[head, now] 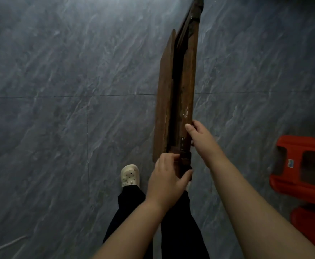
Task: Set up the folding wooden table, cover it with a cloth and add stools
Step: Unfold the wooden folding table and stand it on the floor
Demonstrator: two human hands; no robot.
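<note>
A folded, dark brown wooden table [179, 94] is held edge-up above the grey marbled tile floor [59, 109], in front of the person. The left hand [167, 179] wraps its near end; the right hand [199, 139] grips its right edge just beyond. Two red plastic stools [302, 165] sit at right, near a cream clog [130, 175].

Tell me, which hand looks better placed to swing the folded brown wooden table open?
Probably the right hand: it grips higher on the folded brown wooden table, while the left hand steadies its near end.
</note>
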